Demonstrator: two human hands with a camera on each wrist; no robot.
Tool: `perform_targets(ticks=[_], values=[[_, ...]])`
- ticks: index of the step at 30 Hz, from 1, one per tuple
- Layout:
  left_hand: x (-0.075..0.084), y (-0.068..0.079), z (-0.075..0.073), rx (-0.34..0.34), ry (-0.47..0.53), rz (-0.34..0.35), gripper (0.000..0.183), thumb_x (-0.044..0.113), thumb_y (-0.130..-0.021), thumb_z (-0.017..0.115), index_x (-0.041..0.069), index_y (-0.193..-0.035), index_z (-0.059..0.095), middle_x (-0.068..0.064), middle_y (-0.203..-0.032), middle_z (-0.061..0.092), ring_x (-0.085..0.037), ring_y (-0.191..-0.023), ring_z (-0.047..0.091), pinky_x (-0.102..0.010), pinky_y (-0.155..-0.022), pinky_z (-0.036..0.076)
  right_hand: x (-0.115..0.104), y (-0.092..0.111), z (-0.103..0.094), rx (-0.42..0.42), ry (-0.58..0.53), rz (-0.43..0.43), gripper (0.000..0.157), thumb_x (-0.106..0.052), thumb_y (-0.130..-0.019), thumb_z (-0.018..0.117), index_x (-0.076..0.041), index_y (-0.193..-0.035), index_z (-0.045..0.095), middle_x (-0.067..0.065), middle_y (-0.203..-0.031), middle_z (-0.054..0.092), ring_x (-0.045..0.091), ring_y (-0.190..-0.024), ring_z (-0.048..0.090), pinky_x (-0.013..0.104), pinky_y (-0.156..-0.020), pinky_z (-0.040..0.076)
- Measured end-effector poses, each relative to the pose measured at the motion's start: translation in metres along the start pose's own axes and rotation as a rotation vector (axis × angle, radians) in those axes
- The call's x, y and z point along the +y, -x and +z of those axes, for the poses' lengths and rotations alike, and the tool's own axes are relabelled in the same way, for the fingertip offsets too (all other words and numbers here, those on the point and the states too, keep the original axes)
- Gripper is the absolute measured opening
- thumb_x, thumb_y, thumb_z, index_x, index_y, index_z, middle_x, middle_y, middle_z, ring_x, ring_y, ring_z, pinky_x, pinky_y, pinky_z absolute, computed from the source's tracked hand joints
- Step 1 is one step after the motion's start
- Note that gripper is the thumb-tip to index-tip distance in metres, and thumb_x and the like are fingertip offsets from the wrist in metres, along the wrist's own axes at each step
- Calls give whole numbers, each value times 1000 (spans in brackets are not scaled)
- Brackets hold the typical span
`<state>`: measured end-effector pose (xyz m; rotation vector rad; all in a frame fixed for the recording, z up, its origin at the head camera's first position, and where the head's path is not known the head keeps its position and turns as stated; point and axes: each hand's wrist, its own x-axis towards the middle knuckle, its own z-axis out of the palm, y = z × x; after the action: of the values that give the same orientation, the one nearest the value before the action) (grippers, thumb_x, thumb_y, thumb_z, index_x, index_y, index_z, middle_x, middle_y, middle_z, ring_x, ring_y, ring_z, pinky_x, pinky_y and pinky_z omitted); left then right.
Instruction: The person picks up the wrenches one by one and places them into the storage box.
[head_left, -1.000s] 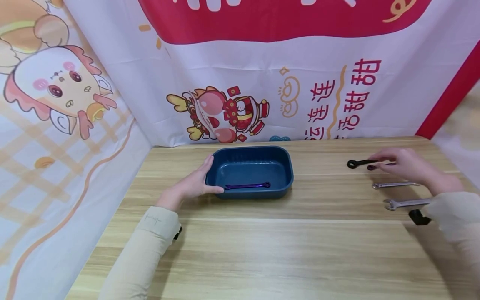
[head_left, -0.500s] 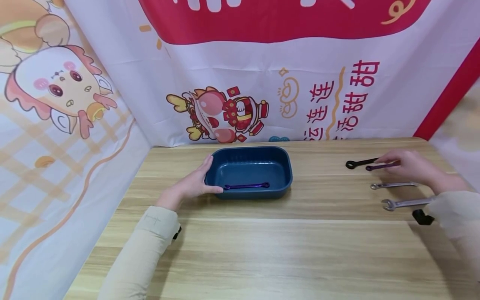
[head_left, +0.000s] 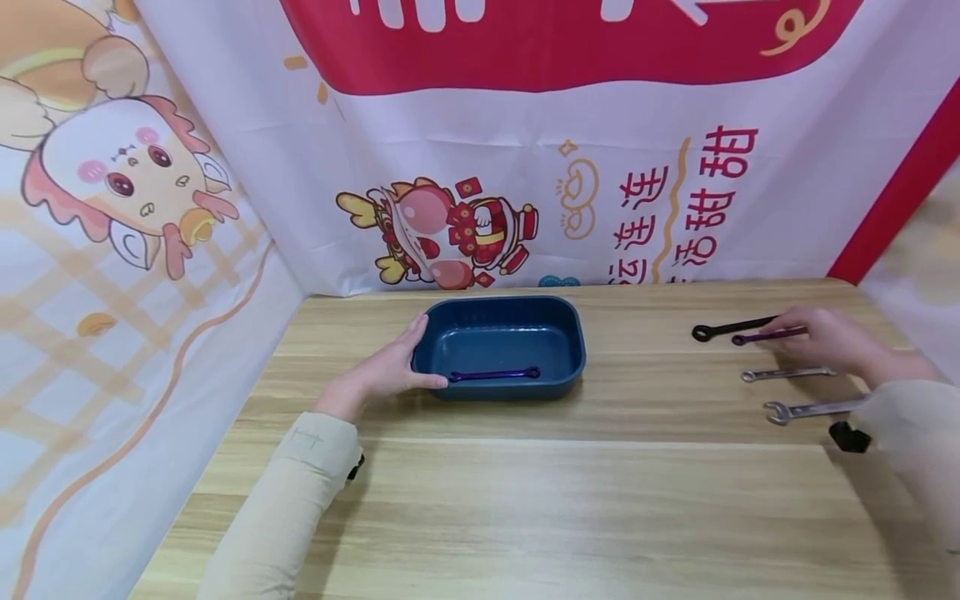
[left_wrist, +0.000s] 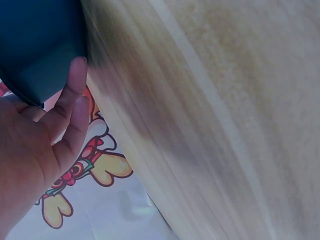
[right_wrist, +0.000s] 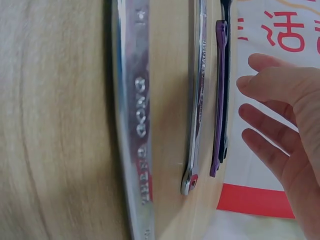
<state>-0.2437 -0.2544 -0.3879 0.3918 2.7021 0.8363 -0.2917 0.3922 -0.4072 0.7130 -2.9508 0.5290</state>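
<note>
In the head view, my left hand (head_left: 384, 367) holds the blue tub (head_left: 502, 343) by one end; a violet wrench (head_left: 495, 374) lies inside. My right hand (head_left: 836, 343) is at a purple wrench (head_left: 767, 336) on the tabletop (head_left: 570, 500), between a black wrench (head_left: 733, 327) and a slim silver wrench (head_left: 787, 374). My left wrist camera shows fingers (left_wrist: 76, 77) at the tub's side. On the right one, my fingers (right_wrist: 265, 120) are loosely bent, apart from the wrenches.
</note>
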Motion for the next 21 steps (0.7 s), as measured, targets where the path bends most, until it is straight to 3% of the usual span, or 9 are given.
perform_targets(ticks=[5,10,16,21], values=[[0,1,1,3,0,-3,118,46,-89,79,12,-165,-4,-8,-172,-8,-35,-156,4,-56,-122,16,-1,-3,1,-18,-25,24,19,2,-84,77,-1,-103,78,15,-99,72,21,-81,61,35,-67,54],[0,1,1,7,2,-2,118,45,-89,79,12,-165,-5,-9,-172,-8,-35,-156,4,-55,-122,16,2,-6,1,11,-11,-6,20,5,-82,75,0,-101,78,18,-100,73,31,-88,65,42,-72,55],[0,1,1,5,4,-3,118,45,-90,79,12,-165,-5,-9,-172,-8,-36,-156,4,-56,-122,15,9,-9,5,21,22,-31,22,10,-80,74,0,-99,78,18,-98,73,31,-88,65,40,-72,54],[-1,0,2,4,7,-5,118,46,-89,79,13,-165,-5,-9,-172,-8,-35,-156,4,-56,-122,15,10,-12,5,-53,-18,23,22,8,-86,68,1,-104,79,23,-105,72,44,-101,65,58,-87,53]])
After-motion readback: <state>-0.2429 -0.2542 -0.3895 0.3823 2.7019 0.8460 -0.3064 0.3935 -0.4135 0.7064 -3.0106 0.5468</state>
